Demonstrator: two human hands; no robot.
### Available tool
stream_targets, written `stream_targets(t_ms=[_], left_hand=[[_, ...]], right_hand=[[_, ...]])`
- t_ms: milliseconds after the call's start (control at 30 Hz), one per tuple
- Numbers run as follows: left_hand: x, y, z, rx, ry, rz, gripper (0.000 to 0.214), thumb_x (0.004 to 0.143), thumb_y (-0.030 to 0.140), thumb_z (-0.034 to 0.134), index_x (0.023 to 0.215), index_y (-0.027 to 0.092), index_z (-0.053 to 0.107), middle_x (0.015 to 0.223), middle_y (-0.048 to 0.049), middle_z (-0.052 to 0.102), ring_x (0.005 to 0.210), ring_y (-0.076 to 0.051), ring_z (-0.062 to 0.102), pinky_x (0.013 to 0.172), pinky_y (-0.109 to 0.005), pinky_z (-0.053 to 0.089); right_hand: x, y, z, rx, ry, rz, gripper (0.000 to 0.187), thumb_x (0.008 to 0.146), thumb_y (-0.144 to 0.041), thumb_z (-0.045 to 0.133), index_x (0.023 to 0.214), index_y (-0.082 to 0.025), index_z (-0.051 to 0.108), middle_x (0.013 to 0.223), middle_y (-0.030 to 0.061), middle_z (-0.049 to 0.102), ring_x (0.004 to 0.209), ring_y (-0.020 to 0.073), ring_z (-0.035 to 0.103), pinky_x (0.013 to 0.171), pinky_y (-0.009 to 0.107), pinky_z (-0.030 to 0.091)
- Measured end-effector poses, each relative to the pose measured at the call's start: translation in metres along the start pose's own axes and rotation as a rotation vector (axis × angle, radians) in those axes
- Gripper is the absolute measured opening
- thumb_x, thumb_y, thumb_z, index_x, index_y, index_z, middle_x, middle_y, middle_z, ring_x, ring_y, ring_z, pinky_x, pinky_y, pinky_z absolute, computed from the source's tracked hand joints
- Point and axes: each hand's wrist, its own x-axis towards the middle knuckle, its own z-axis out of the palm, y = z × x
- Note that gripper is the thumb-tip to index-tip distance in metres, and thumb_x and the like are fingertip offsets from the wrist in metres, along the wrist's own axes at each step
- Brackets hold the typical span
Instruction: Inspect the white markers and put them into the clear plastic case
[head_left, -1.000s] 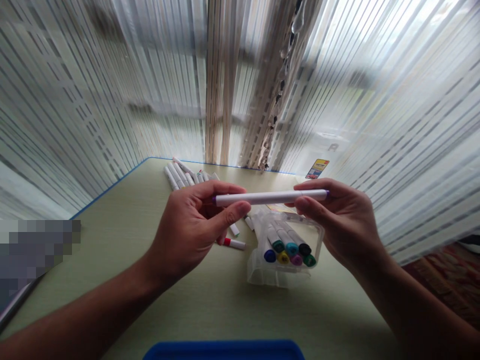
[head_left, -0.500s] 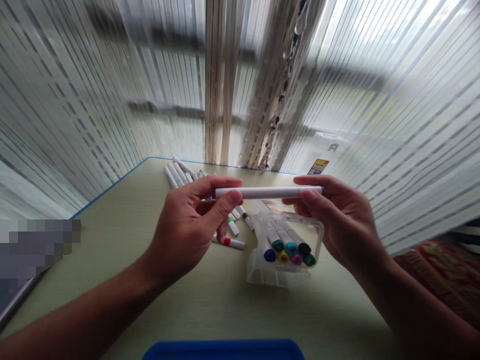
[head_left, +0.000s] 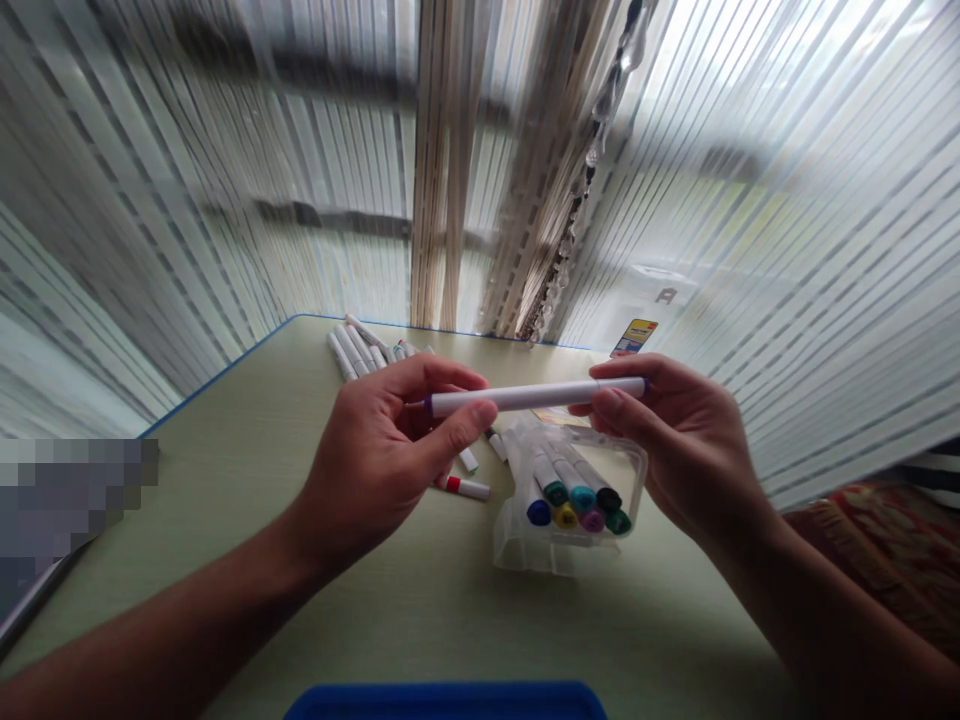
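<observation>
A white marker with purple ends [head_left: 536, 396] is held level above the table, one end in each hand. My left hand [head_left: 382, 455] pinches its left end between thumb and fingers. My right hand [head_left: 679, 435] pinches the right end the same way. Below the marker a clear plastic case [head_left: 568, 548] lies on the table with several markers in it, their coloured caps facing me.
Several loose white markers [head_left: 358, 348] lie in a row at the table's far left, and a red-capped one [head_left: 466, 487] lies beside my left hand. A pale green table [head_left: 247, 440] with a blue edge stands against sheer striped curtains. A blue object [head_left: 446, 701] sits at the near edge.
Both hands keep their hold on the marker; it has dipped slightly and tilted a little, left end lower. The curtain's bead string has swung.
</observation>
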Motion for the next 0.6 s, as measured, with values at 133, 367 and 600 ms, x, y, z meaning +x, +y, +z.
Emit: stream_targets(t_ms=[133, 367, 600], left_hand=[[-0.0006, 0.0003, -0.0004, 0.002, -0.014, 0.012, 0.016, 0.074, 0.013, 0.078, 0.088, 0.017, 0.069, 0.064, 0.0032, 0.065, 0.045, -0.007, 0.056, 0.040, -0.013, 0.048], [-0.0002, 0.0029, 0.0010, 0.009, 0.010, 0.019, 0.008, 0.078, 0.017, 0.075, 0.084, 0.016, 0.071, 0.064, 0.0016, 0.064, 0.043, -0.007, 0.055, 0.038, -0.015, 0.047], [-0.0005, 0.0034, 0.0008, 0.023, 0.009, 0.017, 0.012, 0.085, 0.026, 0.069, 0.092, 0.016, 0.069, 0.050, 0.0046, 0.056, 0.041, -0.008, 0.052, 0.039, -0.016, 0.047]], right_hand=[[0.0002, -0.0007, 0.0007, 0.000, -0.008, -0.009, 0.016, 0.074, -0.020, 0.083, 0.087, -0.024, 0.074, 0.074, -0.0029, 0.068, 0.065, 0.0094, 0.068, 0.059, 0.016, 0.056], [0.0007, 0.0001, 0.0002, -0.055, -0.003, -0.028, 0.007, 0.084, -0.030, 0.074, 0.088, -0.024, 0.073, 0.074, 0.0000, 0.071, 0.063, 0.0132, 0.069, 0.057, 0.022, 0.057], [-0.0003, 0.0002, -0.0003, -0.034, 0.007, -0.002, 0.009, 0.084, -0.029, 0.074, 0.092, -0.024, 0.075, 0.073, 0.0000, 0.069, 0.065, 0.0135, 0.068, 0.055, 0.020, 0.055]])
